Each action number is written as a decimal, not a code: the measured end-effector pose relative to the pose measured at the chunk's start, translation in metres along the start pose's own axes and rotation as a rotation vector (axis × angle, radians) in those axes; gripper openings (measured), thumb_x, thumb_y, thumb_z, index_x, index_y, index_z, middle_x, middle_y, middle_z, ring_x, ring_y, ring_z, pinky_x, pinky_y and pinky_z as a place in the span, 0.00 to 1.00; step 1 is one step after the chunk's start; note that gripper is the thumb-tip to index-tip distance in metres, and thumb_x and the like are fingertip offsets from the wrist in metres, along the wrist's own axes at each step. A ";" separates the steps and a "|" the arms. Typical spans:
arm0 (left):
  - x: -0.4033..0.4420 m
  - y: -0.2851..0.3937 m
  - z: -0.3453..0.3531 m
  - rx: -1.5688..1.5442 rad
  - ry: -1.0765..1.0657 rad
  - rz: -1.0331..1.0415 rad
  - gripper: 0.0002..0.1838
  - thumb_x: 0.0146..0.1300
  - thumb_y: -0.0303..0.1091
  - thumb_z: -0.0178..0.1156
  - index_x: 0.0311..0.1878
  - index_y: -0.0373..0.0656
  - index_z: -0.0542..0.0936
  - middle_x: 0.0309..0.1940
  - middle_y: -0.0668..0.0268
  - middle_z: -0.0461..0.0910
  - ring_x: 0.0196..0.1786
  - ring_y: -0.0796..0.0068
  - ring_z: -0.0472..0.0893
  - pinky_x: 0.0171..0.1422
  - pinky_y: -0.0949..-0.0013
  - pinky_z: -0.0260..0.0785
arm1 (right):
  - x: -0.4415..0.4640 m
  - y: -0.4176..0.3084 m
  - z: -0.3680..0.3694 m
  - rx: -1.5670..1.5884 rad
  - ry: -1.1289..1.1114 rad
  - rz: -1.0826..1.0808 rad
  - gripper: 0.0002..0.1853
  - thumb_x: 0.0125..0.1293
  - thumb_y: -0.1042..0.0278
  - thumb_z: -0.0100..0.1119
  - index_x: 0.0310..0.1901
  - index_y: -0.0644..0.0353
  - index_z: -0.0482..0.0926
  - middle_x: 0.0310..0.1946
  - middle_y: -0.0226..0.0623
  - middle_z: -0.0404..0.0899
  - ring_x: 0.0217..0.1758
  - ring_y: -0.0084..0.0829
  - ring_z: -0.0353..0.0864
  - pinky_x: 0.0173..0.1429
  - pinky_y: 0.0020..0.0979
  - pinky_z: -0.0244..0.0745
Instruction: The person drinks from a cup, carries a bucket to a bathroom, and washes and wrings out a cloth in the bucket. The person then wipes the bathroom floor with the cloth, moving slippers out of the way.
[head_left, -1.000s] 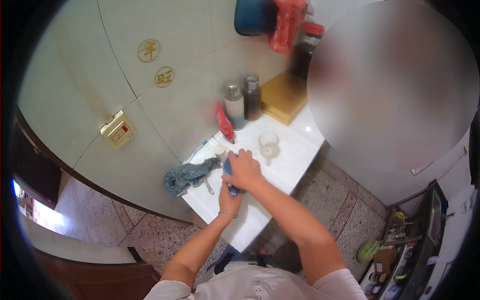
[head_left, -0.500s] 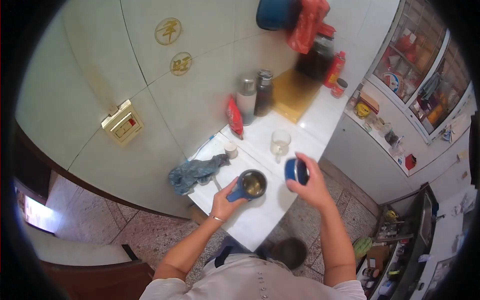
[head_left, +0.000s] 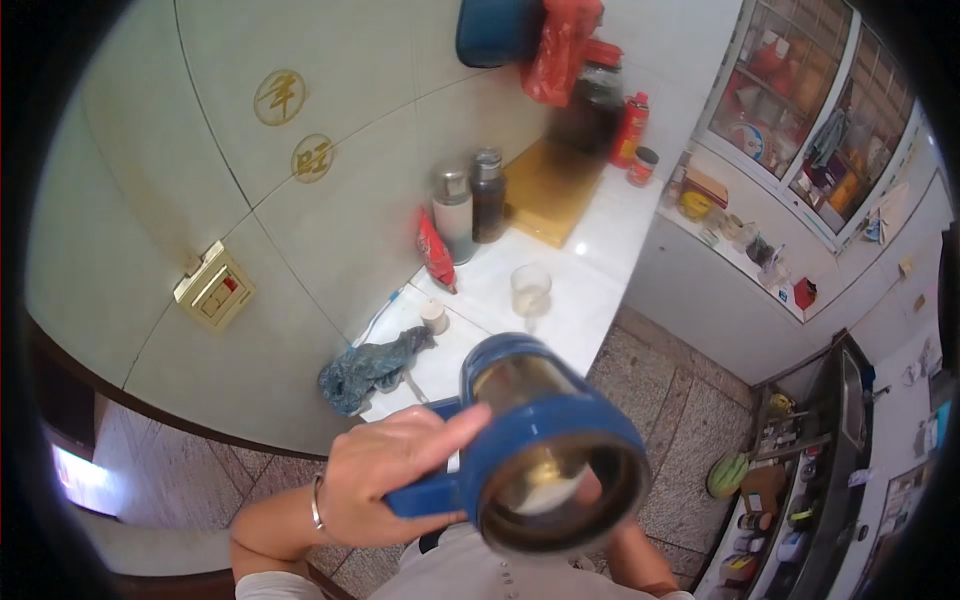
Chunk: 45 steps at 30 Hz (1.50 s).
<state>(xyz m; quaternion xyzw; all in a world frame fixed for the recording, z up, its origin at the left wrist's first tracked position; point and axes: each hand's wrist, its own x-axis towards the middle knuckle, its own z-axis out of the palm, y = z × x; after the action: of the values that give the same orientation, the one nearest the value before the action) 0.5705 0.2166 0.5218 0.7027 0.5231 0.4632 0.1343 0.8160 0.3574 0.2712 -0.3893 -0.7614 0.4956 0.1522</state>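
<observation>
My left hand (head_left: pixel 410 465) is closed around the handle of a blue mug (head_left: pixel 545 450), which is raised close to the camera. The mug is tilted, with its wide round end facing me and its far end toward the table. Behind the mug is my right hand (head_left: pixel 618 530), mostly hidden. Its fingers do not show well enough to tell whether they hold anything. The blue lid is not visible. Beyond the mug, a clear glass cup (head_left: pixel 531 290) stands on the white table (head_left: pixel 490 310), near a small white cap (head_left: pixel 434 317).
A crumpled grey-blue plastic bag (head_left: pixel 370 370) lies at the table's left edge. A red packet (head_left: pixel 435 252), a pale flask (head_left: pixel 453 215) and a dark bottle (head_left: pixel 488 195) stand by the wall. Behind are a yellow board (head_left: pixel 545 205), a red bottle (head_left: pixel 630 130) and a small jar (head_left: pixel 643 167).
My left hand has lifted the mug from low over the table up toward the camera and tilted it. My right hand, with the blue lid in it before, has moved down behind the mug.
</observation>
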 end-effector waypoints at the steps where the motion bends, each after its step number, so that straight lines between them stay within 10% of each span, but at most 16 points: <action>1: 0.004 0.006 -0.002 -0.006 -0.019 0.134 0.33 0.43 0.28 0.66 0.56 0.29 0.68 0.25 0.60 0.74 0.28 0.67 0.75 0.35 0.70 0.67 | -0.002 -0.001 0.000 -0.046 -0.005 -0.017 0.33 0.46 0.63 0.67 0.55 0.59 0.66 0.48 0.46 0.70 0.52 0.39 0.69 0.57 0.33 0.63; 5: 0.012 0.027 -0.009 -0.214 -0.083 0.211 0.31 0.46 0.29 0.66 0.54 0.27 0.68 0.22 0.63 0.74 0.23 0.68 0.73 0.37 0.66 0.67 | -0.009 -0.003 -0.003 0.044 0.015 -0.021 0.32 0.47 0.65 0.67 0.55 0.60 0.66 0.47 0.47 0.70 0.52 0.39 0.69 0.56 0.33 0.63; 6: 0.017 0.039 0.000 -0.253 0.040 0.151 0.13 0.46 0.28 0.63 0.21 0.28 0.71 0.13 0.61 0.65 0.14 0.66 0.67 0.31 0.63 0.66 | -0.011 -0.003 -0.005 0.045 0.022 -0.028 0.32 0.47 0.65 0.67 0.55 0.60 0.66 0.47 0.47 0.70 0.52 0.39 0.69 0.56 0.33 0.63; 10: 0.020 0.063 0.008 -0.292 0.137 0.120 0.17 0.43 0.25 0.63 0.11 0.36 0.63 0.09 0.64 0.60 0.10 0.71 0.61 0.30 0.65 0.65 | -0.016 0.002 -0.009 0.047 0.014 -0.020 0.32 0.47 0.65 0.67 0.55 0.60 0.66 0.46 0.46 0.70 0.51 0.39 0.70 0.56 0.33 0.63; 23: 0.037 0.075 -0.003 -0.131 0.089 0.470 0.20 0.54 0.27 0.54 0.11 0.43 0.59 0.05 0.70 0.56 0.09 0.75 0.57 0.30 0.68 0.63 | -0.025 0.011 -0.009 -0.013 -0.052 0.088 0.34 0.46 0.58 0.67 0.55 0.59 0.66 0.49 0.47 0.70 0.55 0.41 0.66 0.59 0.37 0.59; 25: 0.037 0.074 -0.012 -0.151 -0.030 0.552 0.07 0.49 0.14 0.57 0.18 0.28 0.73 0.09 0.62 0.64 0.15 0.70 0.70 0.35 0.67 0.68 | -0.023 0.020 -0.004 -0.006 -0.031 0.064 0.35 0.46 0.57 0.66 0.56 0.60 0.66 0.50 0.48 0.69 0.56 0.42 0.65 0.60 0.37 0.58; 32: 0.036 0.079 -0.016 -0.142 -0.077 0.617 0.10 0.45 0.15 0.59 0.14 0.32 0.69 0.14 0.59 0.69 0.18 0.67 0.72 0.36 0.64 0.69 | -0.017 0.038 -0.001 -0.001 -0.020 0.006 0.37 0.48 0.54 0.65 0.57 0.64 0.63 0.55 0.51 0.65 0.60 0.44 0.62 0.63 0.38 0.56; 35: 0.034 0.090 -0.009 -0.136 0.299 0.408 0.24 0.45 0.26 0.63 0.08 0.46 0.56 0.05 0.75 0.54 0.09 0.77 0.55 0.32 0.66 0.66 | -0.016 0.025 -0.004 -0.017 -0.013 0.072 0.37 0.47 0.52 0.64 0.57 0.64 0.64 0.55 0.51 0.65 0.59 0.44 0.62 0.62 0.38 0.57; 38: 0.039 0.080 -0.030 -0.054 -0.181 0.703 0.06 0.45 0.20 0.61 0.27 0.29 0.75 0.16 0.62 0.70 0.21 0.68 0.73 0.36 0.67 0.69 | -0.010 0.016 -0.008 -0.021 -0.052 0.024 0.37 0.46 0.51 0.65 0.56 0.62 0.65 0.54 0.51 0.66 0.59 0.44 0.63 0.62 0.38 0.57; 40: 0.035 0.101 -0.001 -0.122 0.369 0.472 0.23 0.48 0.22 0.59 0.09 0.45 0.54 0.06 0.74 0.51 0.11 0.78 0.50 0.26 0.68 0.61 | -0.011 0.004 -0.011 -0.022 -0.057 0.042 0.36 0.46 0.51 0.64 0.56 0.61 0.66 0.53 0.51 0.66 0.59 0.44 0.63 0.62 0.38 0.58; 45: 0.034 0.103 0.001 -0.076 0.452 0.496 0.25 0.50 0.22 0.58 0.09 0.45 0.53 0.07 0.74 0.50 0.11 0.79 0.49 0.25 0.68 0.60 | -0.007 0.008 -0.005 -0.070 -0.022 0.024 0.35 0.46 0.53 0.65 0.55 0.59 0.67 0.52 0.51 0.67 0.57 0.44 0.65 0.60 0.37 0.60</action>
<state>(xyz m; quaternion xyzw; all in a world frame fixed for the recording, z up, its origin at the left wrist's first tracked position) 0.6351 0.2033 0.6084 0.6826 0.3350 0.6451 -0.0755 0.8272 0.3566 0.2681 -0.3982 -0.7750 0.4748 0.1243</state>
